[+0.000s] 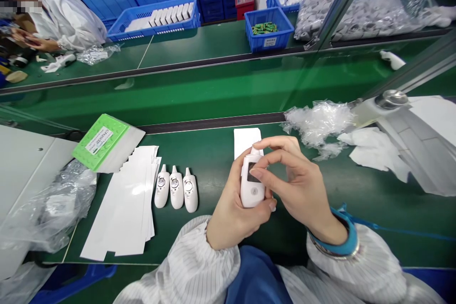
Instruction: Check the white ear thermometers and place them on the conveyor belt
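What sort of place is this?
Probably a factory assembly line: three matching white devices lie in a row, a blue bin holds many small green parts, and a white-sleeved person is at the far bench.

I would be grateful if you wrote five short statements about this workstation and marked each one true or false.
1. The left hand holds a white thermometer-like device. True.
2. A row of five similar devices lies left of the hands. False: there are three similar devices in the row.
3. The green box bears a label reading CR2032. True.
4. The turquoise wristband is on the left wrist. False: the turquoise wristband is around the wrist of the right hand.
5. The small blue bin holds a heap of green cylindrical pieces. True.
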A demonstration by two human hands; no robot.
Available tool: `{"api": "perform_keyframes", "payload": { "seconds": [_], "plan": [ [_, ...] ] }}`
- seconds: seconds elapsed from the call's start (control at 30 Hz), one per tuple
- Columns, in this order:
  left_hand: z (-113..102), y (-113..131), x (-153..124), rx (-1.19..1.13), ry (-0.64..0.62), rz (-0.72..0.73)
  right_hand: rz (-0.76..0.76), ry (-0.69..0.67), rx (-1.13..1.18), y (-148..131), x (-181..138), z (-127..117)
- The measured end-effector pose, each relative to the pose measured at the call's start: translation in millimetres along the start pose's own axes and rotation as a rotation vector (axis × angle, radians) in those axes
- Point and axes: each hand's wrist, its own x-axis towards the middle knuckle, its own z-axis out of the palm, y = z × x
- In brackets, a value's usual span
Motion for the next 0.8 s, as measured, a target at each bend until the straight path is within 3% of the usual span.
{"api": "perform_keyframes", "payload": {
  "seconds": [0.8],
  "plan": [
    [5.9,3.5,0.3,-0.021,0.05,-0.02,-0.015,0.009,-0.037,-1.1,-0.1,-1.1]
  ]
}}
